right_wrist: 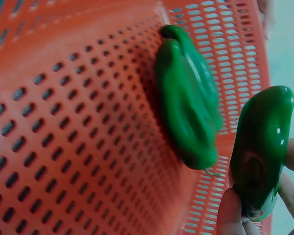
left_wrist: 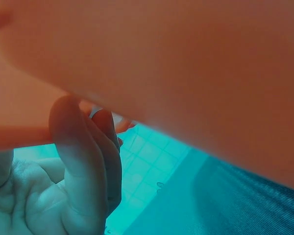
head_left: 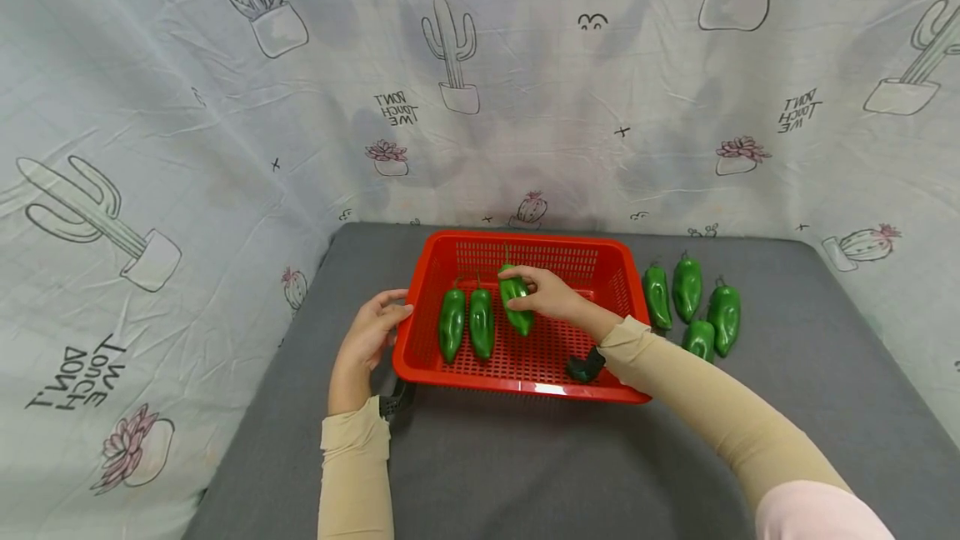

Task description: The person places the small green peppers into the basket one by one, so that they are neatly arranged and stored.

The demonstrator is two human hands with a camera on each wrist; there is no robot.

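Observation:
A red perforated plastic basket (head_left: 517, 386) stands on the grey table. My left hand (head_left: 366, 332) grips its left rim, with fingers curled at the edge in the left wrist view. Inside the basket my right hand (head_left: 557, 297) pinches a green pepper (head_left: 517, 307) between thumb and fingers. The right wrist view shows that held pepper (right_wrist: 262, 152) raised off the basket floor, fingertips around its lower end. To its left, two more green peppers, one (head_left: 452, 325) and another (head_left: 482, 323), lie side by side with stems pointing away from me.
Right of the basket lie several green peppers, among them one (head_left: 657, 297) close to the basket wall and one (head_left: 723, 319) farther right. My right forearm partly covers the nearest pepper (head_left: 699, 338). A cactus-print cloth (head_left: 525, 107) hangs behind the grey table (head_left: 510, 473).

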